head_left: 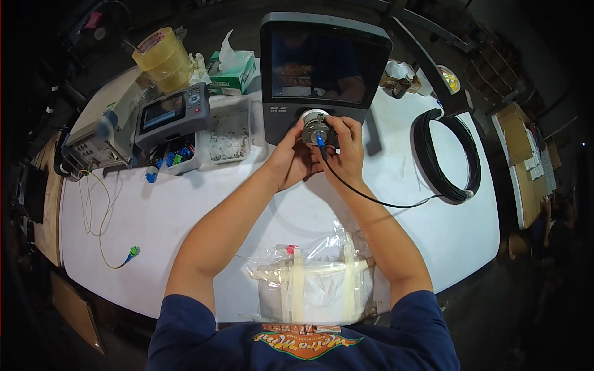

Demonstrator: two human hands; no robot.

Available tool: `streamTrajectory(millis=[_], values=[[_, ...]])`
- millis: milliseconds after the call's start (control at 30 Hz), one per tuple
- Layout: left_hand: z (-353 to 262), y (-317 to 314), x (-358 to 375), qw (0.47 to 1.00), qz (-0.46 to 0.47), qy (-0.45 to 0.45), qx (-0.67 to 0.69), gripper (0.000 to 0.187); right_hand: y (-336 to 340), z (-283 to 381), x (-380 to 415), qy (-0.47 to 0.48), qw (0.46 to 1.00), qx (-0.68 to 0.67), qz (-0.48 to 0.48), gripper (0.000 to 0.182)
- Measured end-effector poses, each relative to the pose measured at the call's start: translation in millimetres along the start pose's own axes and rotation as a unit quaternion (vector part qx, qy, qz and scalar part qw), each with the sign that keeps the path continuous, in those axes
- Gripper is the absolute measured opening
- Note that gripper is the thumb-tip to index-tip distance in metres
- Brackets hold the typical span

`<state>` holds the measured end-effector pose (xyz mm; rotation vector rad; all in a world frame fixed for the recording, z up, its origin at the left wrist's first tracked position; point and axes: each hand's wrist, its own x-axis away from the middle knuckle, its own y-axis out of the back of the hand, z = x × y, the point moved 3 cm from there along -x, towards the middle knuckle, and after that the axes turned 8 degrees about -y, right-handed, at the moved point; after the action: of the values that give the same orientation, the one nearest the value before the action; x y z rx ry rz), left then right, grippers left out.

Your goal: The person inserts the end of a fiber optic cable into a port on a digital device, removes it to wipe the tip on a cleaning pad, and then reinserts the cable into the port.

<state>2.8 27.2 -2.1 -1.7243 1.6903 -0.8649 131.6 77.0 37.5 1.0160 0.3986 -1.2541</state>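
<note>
In front of me stands a dark grey monitor unit [318, 59] with a black screen. Low on its front sits a round metal connector holder [317, 120]. My left hand [292, 157] curls around the holder's left side and underside, fingers closed. From the right, my right hand [346, 145] grips the same holder, thumb and fingers bent at its rim. Plugged into the holder's face is a blue fiber connector [320, 140], from which a black cable [371, 196] runs right to a coil [447, 157]. The fingertips behind the holder are hidden.
A clear plastic bag [315, 278] lies close to my body. On the left are a handheld tester [173, 115], a bench instrument [105, 123], tape rolls [162, 57], a tissue box [232, 74], a clear bin [229, 136] and a thin yellow fiber [110, 204].
</note>
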Motion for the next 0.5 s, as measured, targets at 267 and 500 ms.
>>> streamTrajectory(millis=[267,500], values=[[-3,-10,1,0.999,-0.026,-0.016,-0.011,0.071,-2,6,-2,-0.007,1.000,-0.022,-0.019,0.064],[-2,1,-1,0.999,-0.044,0.004,-0.023,0.070,-3,-1,0,-0.007,1.000,-0.003,-0.015,0.062]])
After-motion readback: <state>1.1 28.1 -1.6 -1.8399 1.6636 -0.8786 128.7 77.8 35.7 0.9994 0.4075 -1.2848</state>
